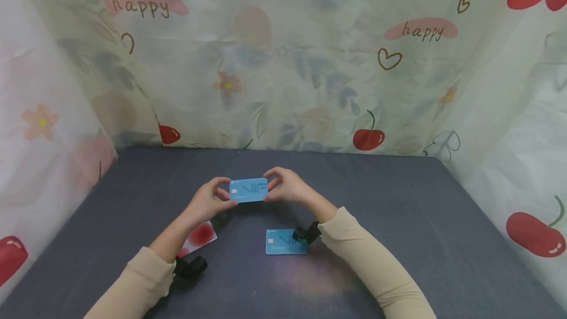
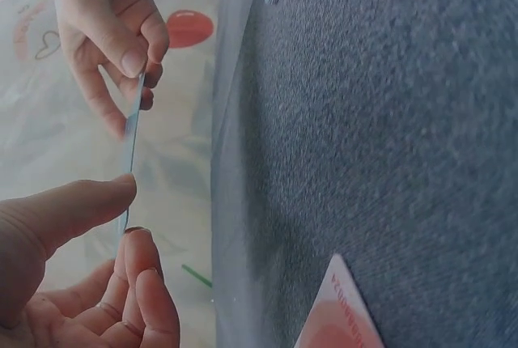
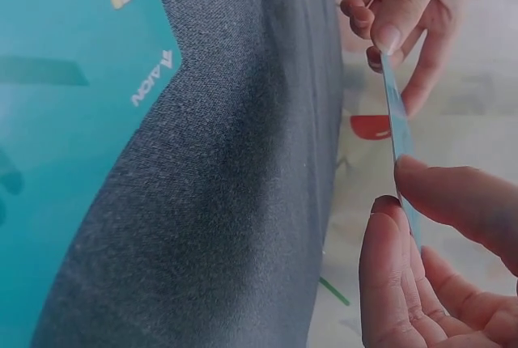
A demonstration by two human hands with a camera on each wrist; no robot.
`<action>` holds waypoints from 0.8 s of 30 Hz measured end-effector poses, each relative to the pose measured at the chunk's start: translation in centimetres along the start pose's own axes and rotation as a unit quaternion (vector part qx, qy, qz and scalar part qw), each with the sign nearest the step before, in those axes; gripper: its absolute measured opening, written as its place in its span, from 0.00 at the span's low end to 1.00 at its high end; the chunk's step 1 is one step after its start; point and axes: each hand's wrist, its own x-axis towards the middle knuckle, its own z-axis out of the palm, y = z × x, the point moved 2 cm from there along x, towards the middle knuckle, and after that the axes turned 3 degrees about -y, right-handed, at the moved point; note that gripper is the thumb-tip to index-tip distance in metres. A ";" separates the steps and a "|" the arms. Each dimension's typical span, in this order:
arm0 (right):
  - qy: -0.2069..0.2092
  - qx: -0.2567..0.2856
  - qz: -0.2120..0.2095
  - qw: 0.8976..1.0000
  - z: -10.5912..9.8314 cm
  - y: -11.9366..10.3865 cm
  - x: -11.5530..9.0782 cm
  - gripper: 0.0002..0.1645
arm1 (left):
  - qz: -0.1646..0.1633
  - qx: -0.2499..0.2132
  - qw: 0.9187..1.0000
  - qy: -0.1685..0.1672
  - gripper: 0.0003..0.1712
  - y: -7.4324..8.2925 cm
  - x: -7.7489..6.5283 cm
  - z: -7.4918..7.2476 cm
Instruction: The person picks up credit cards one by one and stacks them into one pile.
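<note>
A light blue card (image 1: pixel 248 190) with a chip and dark lettering is held up above the table, its printed side toward the head camera. My left hand (image 1: pixel 208 200) pinches its left end between thumb and fingers. The opposite end is pinched by my right hand (image 1: pixel 287 187). Both wrist views show the card almost edge-on, as a thin strip (image 2: pixel 133 133) between the two hands. Below my right wrist, a similar blue card (image 1: pixel 279 242) lies on the table, partly covered by the wrist camera. A pink-and-red card (image 1: pixel 201 235) lies partly hidden under my left forearm.
The dark grey cloth-covered table (image 1: pixel 376 196) stretches out around the hands. Behind it hangs a pale curtain (image 1: pixel 283 63) printed with cherries, hearts and flowers, with more at both sides. Black wrist cameras (image 1: pixel 190 268) sit under both forearms.
</note>
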 end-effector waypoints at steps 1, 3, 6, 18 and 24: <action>0.000 0.001 0.001 1.000 0.0 0.1 -0.1 0.34 | -0.001 0.001 1.000 -0.001 0.36 0.1 0.0 0.1; -0.001 0.002 0.001 1.000 -0.1 0.1 -0.5 0.34 | -0.002 0.002 1.000 -0.002 0.36 0.2 -0.2 0.3; -0.003 0.003 -0.001 1.000 -0.2 0.3 -1.0 0.34 | 0.005 0.007 1.000 -0.001 0.36 0.3 -0.3 0.5; -0.020 0.018 -0.022 0.999 -0.8 0.6 -2.6 0.34 | 0.027 -0.001 1.000 -0.007 0.35 0.8 -0.7 1.1; -0.013 0.013 -0.021 1.000 -1.0 0.8 -3.2 0.34 | 0.029 0.001 1.000 -0.006 0.35 1.1 -0.9 1.5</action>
